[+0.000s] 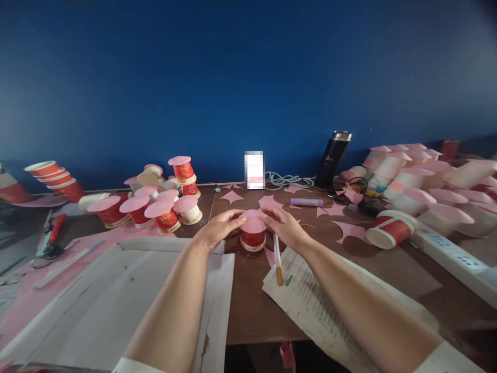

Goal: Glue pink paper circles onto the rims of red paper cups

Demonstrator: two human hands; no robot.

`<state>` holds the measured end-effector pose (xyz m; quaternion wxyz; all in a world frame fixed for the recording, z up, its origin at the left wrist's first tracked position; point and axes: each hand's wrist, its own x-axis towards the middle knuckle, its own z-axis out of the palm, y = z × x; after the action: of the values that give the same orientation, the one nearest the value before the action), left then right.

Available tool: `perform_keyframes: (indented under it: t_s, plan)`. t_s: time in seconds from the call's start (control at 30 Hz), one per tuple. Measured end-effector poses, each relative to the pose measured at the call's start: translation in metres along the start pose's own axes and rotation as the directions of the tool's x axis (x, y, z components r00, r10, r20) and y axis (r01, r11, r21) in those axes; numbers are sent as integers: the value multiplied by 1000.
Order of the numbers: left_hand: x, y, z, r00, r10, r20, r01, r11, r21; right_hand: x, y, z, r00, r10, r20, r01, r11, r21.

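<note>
A red paper cup (253, 241) stands upside down on the brown table in front of me. A round pink paper disc (253, 221) lies across its upturned base. My left hand (222, 228) grips the disc's left edge, thumb on top. On the opposite edge, my right hand (285, 225) has its thumb on the disc, with the other fingers curled behind it. Part of the cup is hidden under the disc. Just below my right hand lies a pen-like stick (277, 261) with a white shaft and a brown end.
Left stand several red cups topped with pink discs (161, 210); stacked cups (58, 178) lean farther left. Pink scraps (233, 197) and a purple glue stick (306, 202) lie ahead. At right are a black flask (334, 160), a tipped cup (390, 229) and a power strip (458, 259).
</note>
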<state>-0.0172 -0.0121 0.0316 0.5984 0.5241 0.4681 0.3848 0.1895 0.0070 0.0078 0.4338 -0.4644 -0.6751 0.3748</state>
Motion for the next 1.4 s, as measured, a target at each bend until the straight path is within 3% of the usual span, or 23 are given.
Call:
perform_keyframes:
  t_s: [0.23,0.43,0.67,0.87,1.17,1.4]
  plan:
    - [2,-2,0,1000,3,-14,-3,1000,-21,-1,-6,2,999,22,-25,-21,999,38]
    - [10,-8,3,987,73,-143,-82,995,-62,4,-2,8,992,63,-108,-58,997,51]
    - [12,-8,7,983,61,-174,-79,992,-103,6,2,11,990,58,-130,-50,997,65]
    - [22,-19,10,951,138,-276,-153,988,-33,9,-3,14,982,70,-174,-66,997,30]
    - [23,-20,13,961,148,-233,-171,982,-81,13,3,18,978,76,-194,-67,996,54]
    - [22,-19,21,943,195,-269,-199,980,11,12,-7,18,978,105,-182,-97,994,51]
